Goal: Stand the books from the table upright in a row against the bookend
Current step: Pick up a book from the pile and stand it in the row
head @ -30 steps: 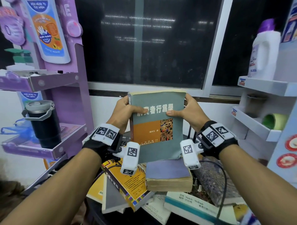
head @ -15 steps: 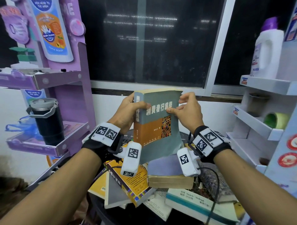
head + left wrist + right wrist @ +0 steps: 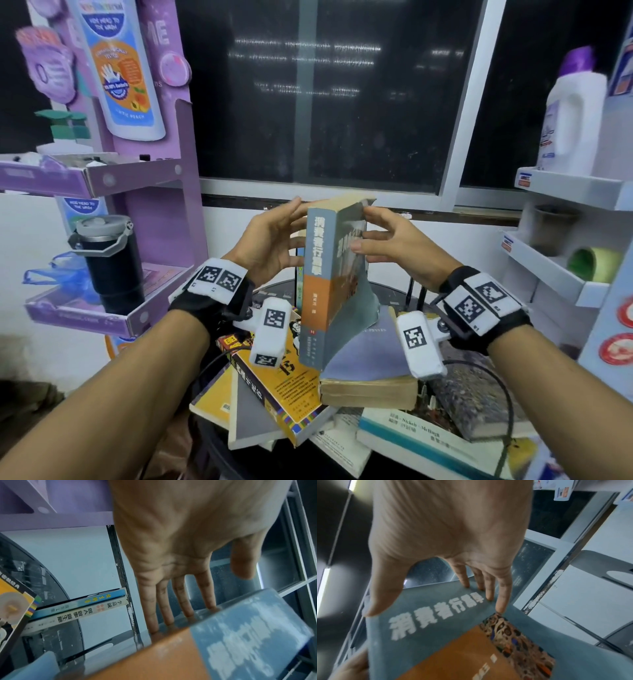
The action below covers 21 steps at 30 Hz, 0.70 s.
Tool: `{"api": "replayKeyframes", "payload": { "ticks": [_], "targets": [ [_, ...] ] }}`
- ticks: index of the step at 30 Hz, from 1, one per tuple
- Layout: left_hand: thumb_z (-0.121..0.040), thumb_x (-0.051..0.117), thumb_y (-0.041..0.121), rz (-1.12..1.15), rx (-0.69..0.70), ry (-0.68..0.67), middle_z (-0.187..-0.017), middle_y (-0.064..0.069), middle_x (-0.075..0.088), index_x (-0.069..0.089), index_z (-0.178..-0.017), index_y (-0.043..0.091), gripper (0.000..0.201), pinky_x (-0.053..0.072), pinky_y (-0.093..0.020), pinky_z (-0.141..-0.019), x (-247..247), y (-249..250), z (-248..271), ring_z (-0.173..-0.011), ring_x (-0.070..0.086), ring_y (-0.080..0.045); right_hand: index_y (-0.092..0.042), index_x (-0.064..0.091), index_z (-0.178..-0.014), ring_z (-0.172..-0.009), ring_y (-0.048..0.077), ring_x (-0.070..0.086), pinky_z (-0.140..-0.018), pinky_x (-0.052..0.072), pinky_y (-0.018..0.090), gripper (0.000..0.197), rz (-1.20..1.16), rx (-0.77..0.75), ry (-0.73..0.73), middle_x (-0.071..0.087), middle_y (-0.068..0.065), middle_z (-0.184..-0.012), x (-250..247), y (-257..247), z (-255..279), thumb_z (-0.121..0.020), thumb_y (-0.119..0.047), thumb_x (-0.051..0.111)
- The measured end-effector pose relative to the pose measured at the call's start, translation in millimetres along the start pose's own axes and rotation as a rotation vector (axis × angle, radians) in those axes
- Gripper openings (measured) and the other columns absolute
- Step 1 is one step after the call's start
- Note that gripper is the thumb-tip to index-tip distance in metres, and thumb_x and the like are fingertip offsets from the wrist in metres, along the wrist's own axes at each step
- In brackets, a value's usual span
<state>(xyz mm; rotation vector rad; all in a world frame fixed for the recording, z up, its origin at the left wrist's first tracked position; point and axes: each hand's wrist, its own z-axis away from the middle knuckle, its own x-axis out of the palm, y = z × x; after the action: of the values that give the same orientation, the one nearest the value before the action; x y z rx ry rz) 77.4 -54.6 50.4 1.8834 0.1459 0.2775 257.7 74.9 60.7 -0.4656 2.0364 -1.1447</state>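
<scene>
Book (image 3: 329,281): grey-blue and orange paperback, upright, spine toward the head camera, held between both hands above the pile.
Left hand (image 3: 270,240): fingers straight, flat against the book's back cover; thumb clear of it.
Right hand (image 3: 387,240): fingers (image 3: 501,596) straight, tips pressing the front cover near its top edge; the cover's lower corner bows outward.
Book writing: large white Chinese characters run down the spine and across the front cover; too blurred to read with certainty. A patterned picture panel sits beside the orange block on the cover.
Pile (image 3: 342,404): loose books lying flat on the round dark tabletop (image 3: 30,574), below both hands; a yellow-covered one under the left wrist, a grey one with yellowed pages just under the held book, a white and teal one nearer the right forearm with "Nickels · McHugh" on its spine.
Standing books (image 3: 82,607): two upright beyond the left hand, Chinese titles on blue and white spines.
Purple stand (image 3: 154,205): left of the left hand, printed "KIDS HEAD TO TOE WASH"; a black flask (image 3: 109,260) on its lower shelf.
White shelves (image 3: 565,274): right of the right hand, holding a white jug (image 3: 572,120) with a purple cap and a green roll (image 3: 592,263).
Window (image 3: 325,96): dark, beyond both hands.
</scene>
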Motion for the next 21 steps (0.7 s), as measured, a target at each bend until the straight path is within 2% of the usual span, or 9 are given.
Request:
{"api": "replayKeyframes", "payload": {
  "ticks": [2,4,6,8,11,13,15,18,21],
  "targets": [
    [-0.09,0.052,0.037,-0.05,-0.006,-0.024,-0.118,-0.002,0.065,0.064,-0.121,0.028,0.035,0.045,-0.05,-0.097,0.6,-0.6,-2.3,-0.109,0.055,-0.025,-0.029,0.038,-0.145,-0.123,0.015,0.054,-0.096,0.052,0.04,0.101,0.056,-0.01,0.018,0.05,-0.01,-0.14,7.1,-7.3,3.3,-0.059,-0.054,0.084],
    [-0.084,0.053,0.039,-0.103,-0.026,-0.038,-0.124,-0.003,0.064,0.058,-0.127,0.031,0.044,0.043,-0.05,-0.1,2.8,-2.1,-4.9,-0.114,0.056,-0.023,-0.026,0.032,-0.149,-0.119,0.012,0.053,-0.096,0.052,0.037,0.108,0.099,-0.015,0.033,0.047,-0.01,-0.14,12.8,-11.5,4.5,-0.056,-0.056,0.078],
    [-0.083,0.052,0.042,-0.129,-0.04,-0.056,-0.128,-0.002,0.062,0.055,-0.13,0.032,0.049,0.044,-0.05,-0.101,6.0,-3.4,-6.0,-0.116,0.056,-0.021,-0.026,0.031,-0.149,-0.108,0.004,0.056,-0.091,0.052,0.03,0.101,0.099,-0.028,0.014,0.048,-0.016,-0.133,16.8,-15.8,5.6,-0.063,-0.051,0.077],
    [-0.081,0.052,0.046,-0.151,-0.05,-0.063,-0.129,0.0,0.061,0.051,-0.133,0.033,0.054,0.046,-0.049,-0.099,8.6,-3.9,-7.3,-0.118,0.056,-0.018,-0.028,0.036,-0.144,-0.108,0.006,0.057,-0.092,0.052,0.032,0.094,0.111,-0.042,-0.017,0.049,-0.016,-0.131,18.3,-18.4,6.4,-0.063,-0.052,0.076],
    [-0.079,0.053,0.049,-0.173,-0.071,-0.072,-0.134,0.003,0.056,0.046,-0.137,0.035,0.061,0.046,-0.051,-0.098,10.4,-3.6,-10.4,-0.122,0.052,-0.019,-0.035,0.043,-0.128,-0.101,0.006,0.061,-0.084,0.055,0.026,0.074,0.055,-0.055,-0.031,0.054,-0.02,-0.121,19.1,-23.8,9.4,-0.062,-0.049,0.072],
    [-0.076,0.057,0.053,-0.194,-0.094,-0.083,-0.14,0.003,0.05,0.043,-0.139,0.037,0.066,0.042,-0.056,-0.101,10.8,-3.0,-13.3,-0.129,0.046,-0.023,-0.037,0.044,-0.122,-0.102,0.01,0.064,-0.086,0.056,0.03,0.068,0.024,-0.061,-0.023,0.056,-0.021,-0.117,19.9,-25.2,10.3,-0.061,-0.049,0.072],
    [-0.067,0.063,0.062,-0.227,-0.121,-0.079,-0.145,0.003,0.044,0.04,-0.14,0.039,0.08,0.036,-0.06,-0.104,12.9,-3.2,-17.1,-0.134,0.039,-0.027,-0.037,0.046,-0.121,-0.111,0.016,0.062,-0.094,0.054,0.04,0.072,0.031,-0.053,0.006,0.058,-0.014,-0.122,22.2,-24.6,9.3,-0.057,-0.057,0.073],
    [-0.064,0.064,0.065,-0.264,-0.115,-0.055,-0.144,0.005,0.046,0.037,-0.14,0.039,0.085,0.034,-0.058,-0.106,20.2,-3.8,-23.3,-0.134,0.041,-0.023,-0.034,0.051,-0.126,-0.112,0.015,0.062,-0.095,0.054,0.041,0.083,0.08,-0.052,0.076,0.062,-0.009,-0.123,24.4,-22.2,7.0,-0.055,-0.066,0.08],
    [-0.071,0.059,0.057,-0.277,-0.095,-0.03,-0.137,0.008,0.051,0.041,-0.133,0.038,0.068,0.034,-0.053,-0.107,22.2,-6.6,-30.3,-0.127,0.047,-0.014,-0.034,0.057,-0.114,-0.104,0.014,0.066,-0.092,0.055,0.039,0.048,0.087,-0.044,0.101,0.068,-0.005,-0.113,20.9,-23.0,7.6,-0.073,-0.042,0.08]
  ]
}}
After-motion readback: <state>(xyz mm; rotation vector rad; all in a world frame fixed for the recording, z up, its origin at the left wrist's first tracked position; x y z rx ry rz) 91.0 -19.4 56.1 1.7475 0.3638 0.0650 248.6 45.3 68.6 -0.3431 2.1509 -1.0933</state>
